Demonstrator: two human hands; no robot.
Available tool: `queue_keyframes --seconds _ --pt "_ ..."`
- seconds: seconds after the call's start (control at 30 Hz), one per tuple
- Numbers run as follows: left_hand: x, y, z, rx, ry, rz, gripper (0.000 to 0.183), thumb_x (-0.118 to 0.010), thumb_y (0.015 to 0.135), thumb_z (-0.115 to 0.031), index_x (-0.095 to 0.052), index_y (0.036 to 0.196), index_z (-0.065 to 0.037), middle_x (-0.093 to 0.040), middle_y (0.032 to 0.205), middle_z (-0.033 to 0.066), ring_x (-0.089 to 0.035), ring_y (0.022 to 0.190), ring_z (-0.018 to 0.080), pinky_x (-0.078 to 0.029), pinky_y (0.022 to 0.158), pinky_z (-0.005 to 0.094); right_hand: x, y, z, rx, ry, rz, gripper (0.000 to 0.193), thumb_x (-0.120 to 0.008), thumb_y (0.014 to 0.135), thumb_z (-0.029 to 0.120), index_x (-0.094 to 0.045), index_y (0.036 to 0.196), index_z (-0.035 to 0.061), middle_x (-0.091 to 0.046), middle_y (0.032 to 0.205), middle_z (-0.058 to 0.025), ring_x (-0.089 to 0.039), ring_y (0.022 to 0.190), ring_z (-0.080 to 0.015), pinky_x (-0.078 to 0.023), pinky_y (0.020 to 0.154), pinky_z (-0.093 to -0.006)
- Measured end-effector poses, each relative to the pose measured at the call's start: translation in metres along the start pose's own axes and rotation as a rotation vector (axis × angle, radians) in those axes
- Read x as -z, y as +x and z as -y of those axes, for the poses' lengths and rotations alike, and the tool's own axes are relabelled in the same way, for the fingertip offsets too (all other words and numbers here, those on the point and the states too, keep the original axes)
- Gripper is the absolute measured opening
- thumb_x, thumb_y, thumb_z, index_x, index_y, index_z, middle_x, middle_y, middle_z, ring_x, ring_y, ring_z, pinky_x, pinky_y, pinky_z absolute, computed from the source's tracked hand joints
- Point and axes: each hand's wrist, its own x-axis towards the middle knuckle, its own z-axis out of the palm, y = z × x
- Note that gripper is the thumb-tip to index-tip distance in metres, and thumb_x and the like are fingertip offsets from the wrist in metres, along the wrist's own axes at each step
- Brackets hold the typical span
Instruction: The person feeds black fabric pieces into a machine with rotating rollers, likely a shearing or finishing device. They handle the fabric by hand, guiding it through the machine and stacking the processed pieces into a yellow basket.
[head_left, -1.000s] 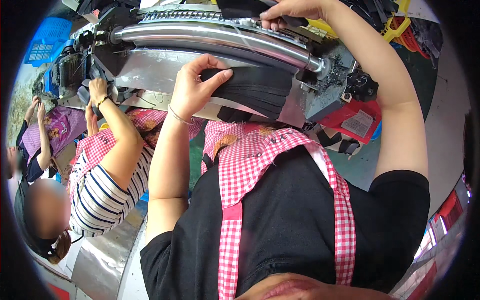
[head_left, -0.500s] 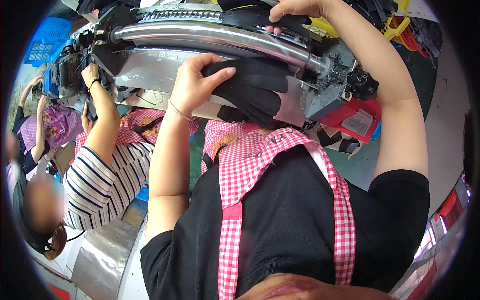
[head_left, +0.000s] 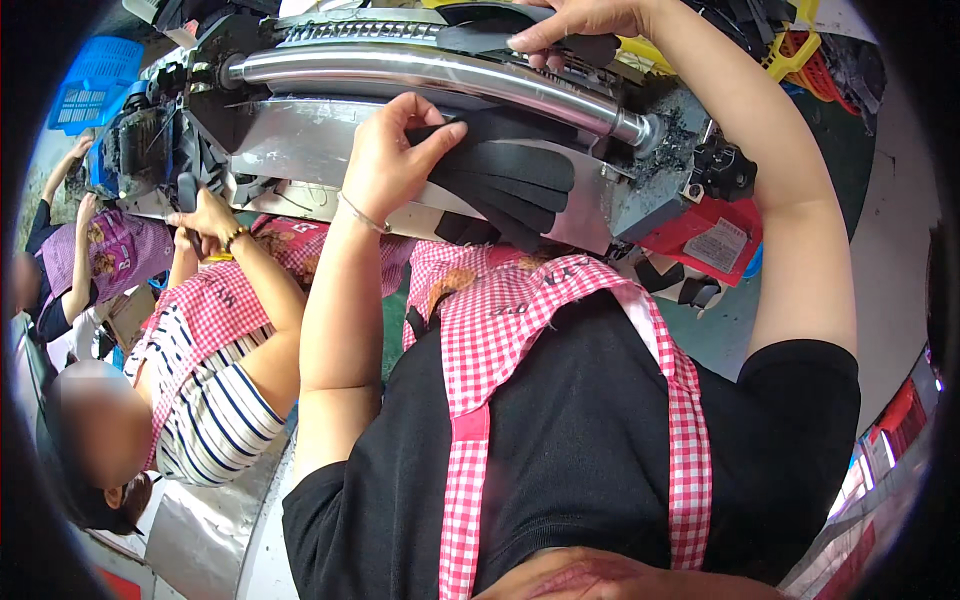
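Fanned wider than a second ago, the black strips (head_left: 515,168) now show separate ends over the metal plate (head_left: 300,138), pinched between the left hand's (head_left: 383,165) thumb and fingers. Beyond the steel roller (head_left: 420,68), the right hand (head_left: 595,20) touches a dark strip (head_left: 472,38); I cannot tell its grip.

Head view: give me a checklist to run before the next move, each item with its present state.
1. Left hand has the black strips pinched: ok.
2. Black strips squared into an even stack: not ok, their free ends are fanned out.
3. Right hand firmly gripping the dark piece beyond the metal roller: cannot tell.
4. Metal roller stopped: cannot tell.
5. Co-worker's hand apart from both: ok, off to the left.
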Motion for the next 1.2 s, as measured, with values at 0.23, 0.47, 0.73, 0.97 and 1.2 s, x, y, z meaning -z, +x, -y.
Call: queue_keyframes --seconds 0.23,0.47,0.73,0.97,1.2 --pt "0.012 -0.012 -0.008 0.042 -0.131 0.167 0.037 -0.09 0.079 -0.031 -0.073 0.092 -0.001 -0.071 0.078 0.003 -0.064 0.067 0.0087 -0.05 0.056 0.0263 -0.005 -0.002 0.003 0.026 -0.026 0.03 0.034 -0.083 0.09 0.028 -0.069 0.105 0.0018 -0.071 0.089 -0.0018 -0.066 0.078 -0.008 -0.055 0.069 -0.0244" --pt "0.009 -0.002 -0.02 0.117 -0.095 0.098 0.038 -0.087 0.082 -0.033 -0.075 0.095 0.001 -0.07 0.071 0.0036 -0.065 0.064 0.0089 -0.052 0.058 0.0277 -0.001 0.007 -0.004 0.035 0.04 0.066 0.035 -0.082 0.091 0.03 -0.069 0.105 0.0009 -0.07 0.087 -0.001 -0.065 0.076 -0.0078 -0.055 0.07 -0.0263" --pt "0.015 0.009 0.008 0.207 -0.281 0.017 0.034 -0.082 0.089 -0.033 -0.077 0.094 0.001 -0.072 0.079 0.0012 -0.063 0.071 0.0055 -0.051 0.063 0.0236 -0.003 0.007 -0.005 0.047 0.063 0.057 0.037 -0.082 0.091 0.035 -0.069 0.101 0.0019 -0.068 0.083 0.0003 -0.063 0.073 -0.0085 -0.052 0.066 -0.0261" --pt "0.014 -0.017 -0.001 0.171 -0.236 0.129 0.031 -0.086 0.085 -0.022 -0.075 0.105 -0.001 -0.07 0.08 -0.0006 -0.06 0.063 0.0047 -0.046 0.054 0.0215 0.004 0.003 0.002 0.033 -0.333 -0.061 0.045 -0.085 0.085 0.041 -0.069 0.099 0.0018 -0.058 0.078 0.0032 -0.052 0.071 -0.0087 -0.042 0.059 -0.0293" --pt "0.007 0.003 -0.005 0.197 0.047 0.043 0.03 -0.084 0.086 -0.022 -0.076 0.101 0.002 -0.074 0.084 0.0031 -0.066 0.072 0.0084 -0.054 0.064 0.0257 0.007 0.004 0.006 -0.159 -0.261 -0.122 0.056 -0.084 0.083 0.052 -0.069 0.102 0.001 -0.059 0.08 0.0013 -0.054 0.072 -0.0106 -0.042 0.059 -0.0304"
